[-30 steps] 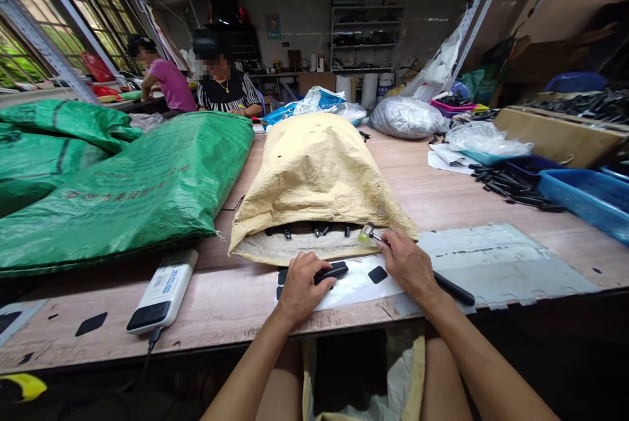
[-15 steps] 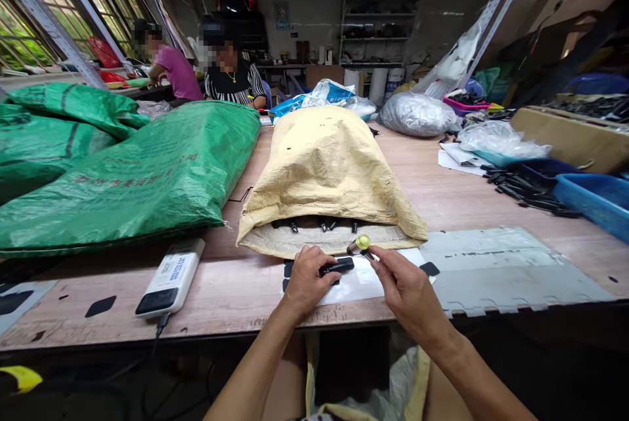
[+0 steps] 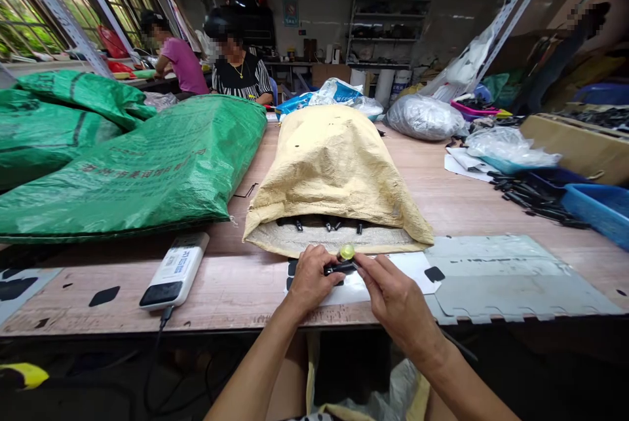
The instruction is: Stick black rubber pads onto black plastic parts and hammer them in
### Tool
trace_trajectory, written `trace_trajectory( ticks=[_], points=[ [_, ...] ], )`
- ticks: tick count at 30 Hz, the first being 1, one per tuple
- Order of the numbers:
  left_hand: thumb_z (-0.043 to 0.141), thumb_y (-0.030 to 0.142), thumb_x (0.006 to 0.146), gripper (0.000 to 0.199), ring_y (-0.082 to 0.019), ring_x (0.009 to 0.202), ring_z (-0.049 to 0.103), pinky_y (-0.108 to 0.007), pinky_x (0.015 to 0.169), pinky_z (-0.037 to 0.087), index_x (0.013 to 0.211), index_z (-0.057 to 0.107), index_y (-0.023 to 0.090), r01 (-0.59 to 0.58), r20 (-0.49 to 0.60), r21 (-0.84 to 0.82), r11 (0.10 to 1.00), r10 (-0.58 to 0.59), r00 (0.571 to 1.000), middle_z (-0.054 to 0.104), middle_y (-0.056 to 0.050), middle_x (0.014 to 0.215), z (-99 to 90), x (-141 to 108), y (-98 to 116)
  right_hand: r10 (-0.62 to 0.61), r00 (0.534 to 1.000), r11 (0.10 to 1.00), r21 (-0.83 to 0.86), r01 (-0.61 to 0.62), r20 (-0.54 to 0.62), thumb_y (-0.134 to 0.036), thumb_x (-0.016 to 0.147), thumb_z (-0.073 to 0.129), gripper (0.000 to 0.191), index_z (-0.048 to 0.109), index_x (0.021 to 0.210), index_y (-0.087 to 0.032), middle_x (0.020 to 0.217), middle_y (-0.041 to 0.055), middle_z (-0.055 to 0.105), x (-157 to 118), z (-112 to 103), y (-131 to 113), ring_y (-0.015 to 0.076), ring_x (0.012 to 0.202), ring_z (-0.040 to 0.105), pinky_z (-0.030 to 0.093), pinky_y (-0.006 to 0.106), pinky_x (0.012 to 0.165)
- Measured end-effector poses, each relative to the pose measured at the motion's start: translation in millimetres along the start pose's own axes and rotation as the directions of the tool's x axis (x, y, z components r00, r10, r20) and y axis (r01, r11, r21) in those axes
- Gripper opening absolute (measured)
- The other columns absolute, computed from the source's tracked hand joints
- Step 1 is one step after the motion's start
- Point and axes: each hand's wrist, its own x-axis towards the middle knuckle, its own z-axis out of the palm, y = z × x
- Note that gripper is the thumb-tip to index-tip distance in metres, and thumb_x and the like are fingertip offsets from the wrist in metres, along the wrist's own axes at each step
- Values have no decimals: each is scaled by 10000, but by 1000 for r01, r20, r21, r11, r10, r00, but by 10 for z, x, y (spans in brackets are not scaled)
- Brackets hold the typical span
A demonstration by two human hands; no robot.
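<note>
Over the near table edge, my left hand [image 3: 310, 280] is closed around a black tube-shaped piece [image 3: 340, 268]. My right hand [image 3: 400, 300] pinches a small dark piece with a round, clear yellow-green end [image 3: 346, 251], held right beside the black one. Fingers hide part of both, and I cannot tell whether they touch. Under the hands lies a white sheet [image 3: 376, 283] with black rounded patches on it. Just behind, a yellow woven sack [image 3: 334, 165] lies with its mouth toward me, and several black pieces [image 3: 328, 226] show inside.
A green sack [image 3: 162, 172] and a white power bank [image 3: 177, 270] with a cable are at left. Grey sheeting [image 3: 511, 277], black parts [image 3: 533, 201] and a blue basket [image 3: 599, 208] lie at right. Two people sit beyond the table. An open bag [image 3: 413, 395] is below its edge.
My right hand has moved left, bringing the yellow-green-ended piece up to the black piece in my left hand. The whole view has shifted slightly.
</note>
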Motion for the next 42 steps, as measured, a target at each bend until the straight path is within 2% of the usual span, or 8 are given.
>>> trace_trajectory(
  ticks=[5,10,16,20,23,27,36,42],
  points=[
    [780,219,757,111,-230,914,539,-360,830,408,863,755,239,-11,-6,7,1000,11,1000,635,-21,826,1,-5,-5,10,1000,1000,-4,-9,23,-283,1010,422,311,620,1250,-274,1018,61,686,27,0,112,190,878,660,521,310,768],
    [687,257,839,88,-224,912,544,-371,852,404,895,752,237,-22,-5,-37,999,22,1000,644,-26,844,-32,-13,-13,93,987,947,-296,-128,-128,-337,994,478,247,674,1115,-249,958,55,674,164,-108,563,208,893,632,461,317,764],
    [591,293,910,158,-226,932,541,-383,875,390,931,734,230,-34,25,-71,997,35,999,634,-35,876,-61,-10,-29,103,988,892,-429,-143,-115,-266,963,508,198,689,1027,-217,903,69,642,168,-28,953,232,915,585,439,342,793],
    [562,322,938,174,-225,939,539,-379,871,386,939,715,237,-65,24,-64,996,66,997,642,-34,902,-49,-15,-43,62,987,939,-327,-107,-146,-248,905,572,285,640,1181,-228,1030,93,637,178,-88,724,263,1001,556,440,389,857],
    [546,349,957,185,-225,941,536,-379,867,379,959,701,247,-85,32,-47,995,87,996,665,-27,927,-42,-19,-46,-53,996,995,-84,59,74,-299,862,647,364,601,1219,-250,1038,60,646,249,-166,440,231,970,565,450,367,868],
    [526,352,973,202,-224,934,531,-378,853,373,987,699,248,-105,55,-11,994,105,993,688,-24,931,-34,-27,-61,-122,960,991,-31,134,253,-362,887,654,143,652,947,-231,873,22,646,343,-148,239,198,866,559,423,334,794],
    [512,320,975,196,-217,901,522,-368,826,365,972,690,237,-147,64,50,988,143,988,679,-24,892,-9,-40,-94,-255,911,958,-40,283,324,-345,979,526,183,570,881,-197,892,38,602,371,-24,326,187,854,502,377,320,756],
    [509,303,959,191,-219,903,531,-379,838,375,925,683,231,-126,39,67,990,124,992,671,-32,880,9,-42,-115,-289,929,957,37,288,233,-251,962,519,174,517,796,-199,836,35,559,345,161,330,188,818,448,359,331,757]
  ],
)
